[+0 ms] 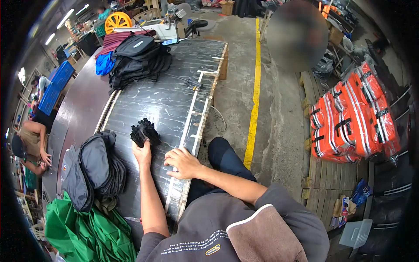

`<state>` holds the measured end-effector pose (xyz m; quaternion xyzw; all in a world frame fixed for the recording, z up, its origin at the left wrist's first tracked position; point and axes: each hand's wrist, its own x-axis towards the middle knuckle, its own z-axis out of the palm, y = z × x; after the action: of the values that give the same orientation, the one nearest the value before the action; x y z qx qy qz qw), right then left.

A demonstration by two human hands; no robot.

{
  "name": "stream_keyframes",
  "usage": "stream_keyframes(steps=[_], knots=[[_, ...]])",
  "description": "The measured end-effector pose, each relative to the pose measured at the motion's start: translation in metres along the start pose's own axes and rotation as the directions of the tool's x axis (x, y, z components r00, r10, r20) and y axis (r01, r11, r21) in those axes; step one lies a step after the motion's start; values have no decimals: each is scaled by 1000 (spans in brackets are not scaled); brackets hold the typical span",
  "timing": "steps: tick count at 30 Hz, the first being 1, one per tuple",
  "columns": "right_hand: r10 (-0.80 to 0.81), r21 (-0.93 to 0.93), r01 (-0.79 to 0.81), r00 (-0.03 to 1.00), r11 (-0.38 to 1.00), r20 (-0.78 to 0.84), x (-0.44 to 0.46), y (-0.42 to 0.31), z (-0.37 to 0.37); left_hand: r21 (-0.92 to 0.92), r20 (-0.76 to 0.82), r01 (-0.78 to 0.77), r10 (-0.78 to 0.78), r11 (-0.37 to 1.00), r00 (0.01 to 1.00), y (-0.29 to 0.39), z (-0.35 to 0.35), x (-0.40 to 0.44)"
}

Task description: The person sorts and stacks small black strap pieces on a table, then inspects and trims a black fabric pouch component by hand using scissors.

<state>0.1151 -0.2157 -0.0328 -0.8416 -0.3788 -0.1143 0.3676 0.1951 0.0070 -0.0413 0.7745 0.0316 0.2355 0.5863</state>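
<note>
My left hand (142,153) is closed round the near end of a bundle of short black strips (144,132), which look like fabric or webbing, over the dark worktable (161,102). My right hand (183,163) rests at the table's right edge, its fingers apart and nothing seen in it. To the left of the bundle lies a stack of dark grey backpack panels (97,162). Green fabric (87,229) is heaped in front of that stack, close to my left forearm.
Black backpacks (139,59) and blue cloth (104,63) lie at the table's far end. A small dark tool (192,84) sits near the right edge. Wrapped orange bags (351,115) stand on wooden pallets (321,174) at right. Another person (34,142) works at left.
</note>
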Motion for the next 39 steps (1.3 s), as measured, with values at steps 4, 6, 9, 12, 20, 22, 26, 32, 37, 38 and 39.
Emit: stream_keyframes(steps=[4,6,9,12,20,22,26,32,37,38,39], knots=[[7,2,-7,1000,1000,-4,2,0,0,17,13,12,-13,1000,1000,-3,-2,1],[17,5,-17,1000,1000,5,2,0,-1,2,8,-9,9,1000,1000,-3,-2,1],[19,1,-19,1000,1000,10,2,0,-1,-34,5,26,-26,999,1000,-4,-1,1],[16,4,-16,1000,1000,9,3,-1,-2,-48,8,50,-50,998,999,0,-2,0],[24,23,-24,1000,999,6,4,-1,-3,-1,33,38,-38,999,999,2,-3,1],[19,21,-19,1000,1000,-1,4,-1,-4,-10,46,50,-50,999,998,2,-4,1],[20,16,-20,1000,1000,8,4,-1,-3,-26,38,40,-39,999,999,-1,-3,2],[22,20,-22,1000,1000,8,4,0,-4,-63,52,74,-70,995,996,-5,-4,3],[20,14,-20,1000,1000,5,4,0,-3,-33,57,59,-57,998,997,-2,-5,2],[22,14,-22,1000,1000,6,4,0,-3,-45,57,55,-53,997,997,-1,-4,2],[23,13,-23,1000,1000,7,4,-1,-3,-57,57,52,-48,997,997,-1,-4,2]])
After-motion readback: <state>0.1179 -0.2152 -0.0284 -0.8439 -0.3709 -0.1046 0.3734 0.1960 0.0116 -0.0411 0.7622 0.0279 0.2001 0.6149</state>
